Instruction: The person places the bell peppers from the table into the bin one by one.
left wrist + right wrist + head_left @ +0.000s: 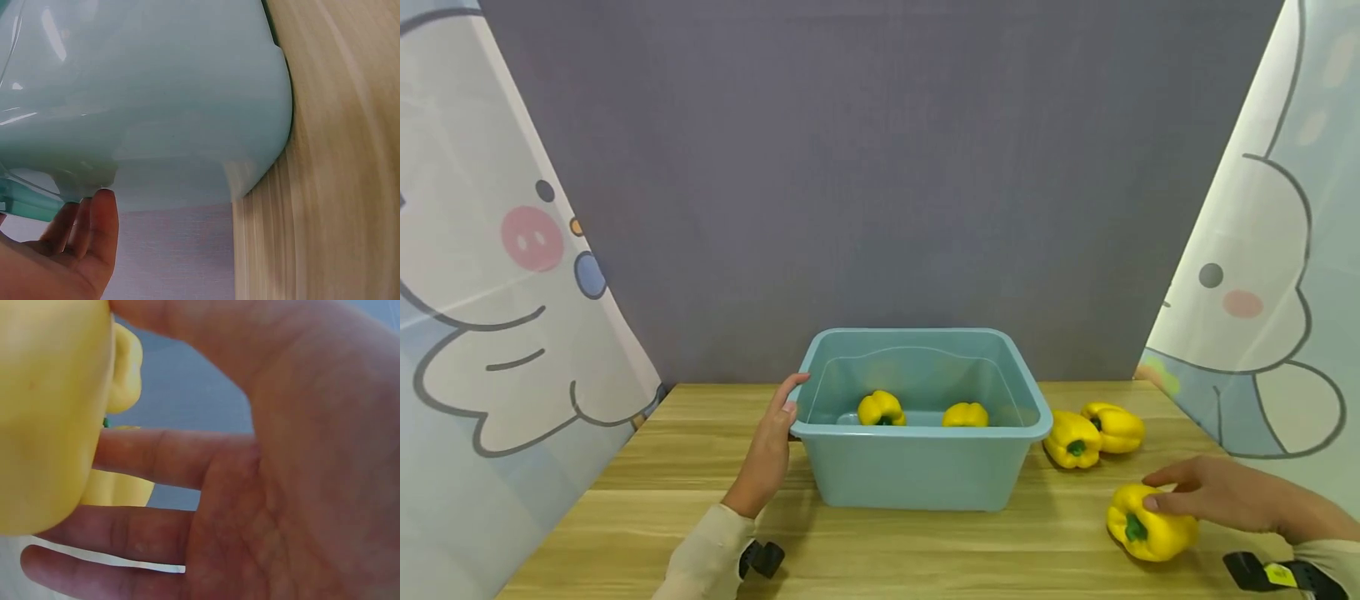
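A light blue-green plastic tub (917,471) stands on the wooden table, with two yellow bell peppers inside, one on the left (881,408) and one on the right (966,415). My left hand (766,450) holds the tub's left rim; in the left wrist view its fingers (103,228) touch the outer wall beneath the lip. Over on the right, my right hand (1232,493) grips another yellow bell pepper (1157,529) between thumb and fingers, its green stem facing left. The right wrist view shows that pepper (47,412) close up, with fingers (156,453) reaching along its far side.
Two more yellow bell peppers, a nearer one (1071,437) and a farther one (1116,428), lie against each other just right of the tub. A grey backdrop (910,183) rises behind the wooden table (625,533). Cartoon-printed curtains (467,350) hang on both sides.
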### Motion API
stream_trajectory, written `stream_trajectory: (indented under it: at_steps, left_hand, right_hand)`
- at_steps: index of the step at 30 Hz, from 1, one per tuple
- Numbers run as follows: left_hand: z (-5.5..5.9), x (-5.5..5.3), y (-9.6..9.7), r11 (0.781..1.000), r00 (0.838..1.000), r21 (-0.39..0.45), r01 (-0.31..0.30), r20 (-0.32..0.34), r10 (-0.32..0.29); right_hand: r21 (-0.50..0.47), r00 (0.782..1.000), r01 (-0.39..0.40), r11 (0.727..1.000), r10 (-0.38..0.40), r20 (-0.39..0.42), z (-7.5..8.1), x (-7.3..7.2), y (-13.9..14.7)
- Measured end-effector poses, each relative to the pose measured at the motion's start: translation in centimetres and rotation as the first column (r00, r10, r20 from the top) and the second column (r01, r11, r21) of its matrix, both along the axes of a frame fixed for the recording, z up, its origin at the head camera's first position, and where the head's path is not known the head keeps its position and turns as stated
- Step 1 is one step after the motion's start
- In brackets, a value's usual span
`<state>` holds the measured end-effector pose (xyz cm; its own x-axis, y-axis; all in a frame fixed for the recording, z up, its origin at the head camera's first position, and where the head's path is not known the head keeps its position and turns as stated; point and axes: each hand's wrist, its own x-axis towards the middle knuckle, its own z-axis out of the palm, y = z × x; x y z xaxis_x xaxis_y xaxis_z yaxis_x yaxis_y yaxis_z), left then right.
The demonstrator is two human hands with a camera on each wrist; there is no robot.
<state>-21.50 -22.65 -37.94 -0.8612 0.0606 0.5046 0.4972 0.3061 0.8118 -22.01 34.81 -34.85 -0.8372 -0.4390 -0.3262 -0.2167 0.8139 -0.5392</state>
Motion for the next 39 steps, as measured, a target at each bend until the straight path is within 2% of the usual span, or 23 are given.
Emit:
stream_trajectory:
  at_steps: [5, 8, 15, 21, 30, 34, 39]
  left_hand:
    - [-0.1, 0.0, -0.1, 1.000, 1.000, 0.002, -0.003, 0.002, 0.003]
    - [-0.2, -0.1, -0.2, 1.000, 1.000, 0.002, 0.000, 0.000, 0.000]
    - [-0.1, 0.1, -0.3, 1.000, 1.000, 0.000, 0.001, 0.001, -0.001]
    - [-0.2, 0.2, -0.2, 1.000, 1.000, -0.008, -0.013, 0.007, 0.013]
    - [-0.1, 0.2, 0.0, 1.000, 1.000, 0.009, -0.015, 0.028, 0.015]
    - [0.0, 0.2, -0.1, 1.000, 1.000, 0.001, -0.015, 0.020, 0.015]
    - [-0.1, 0.2, -0.4, 1.000, 1.000, 0.004, -0.017, 0.008, 0.017]
  right_hand:
    - [-0.052, 0.990, 0.095, 0.994, -0.088, 0.109, -0.3, -0.1, 0.1]
    - [-0.069, 0.985, 0.124, 0.990, -0.114, 0.131, -0.4, -0.1, 0.0]
    - [-0.059, 0.984, 0.154, 0.986, -0.148, 0.095, -1.3, -0.3, -0.4]
    - [-0.039, 0.991, 0.136, 0.990, -0.135, 0.020, -2.1, -0.4, -0.7]
    - [-0.053, 0.987, 0.161, 0.985, -0.163, -0.018, -2.1, -0.4, -0.7]
    - [-0.058, 0.989, 0.147, 0.987, -0.149, -0.024, -2.0, -0.5, -0.8]
    - [-0.056, 0.996, 0.063, 0.996, -0.066, -0.059, -2.1, -0.8, -1.0]
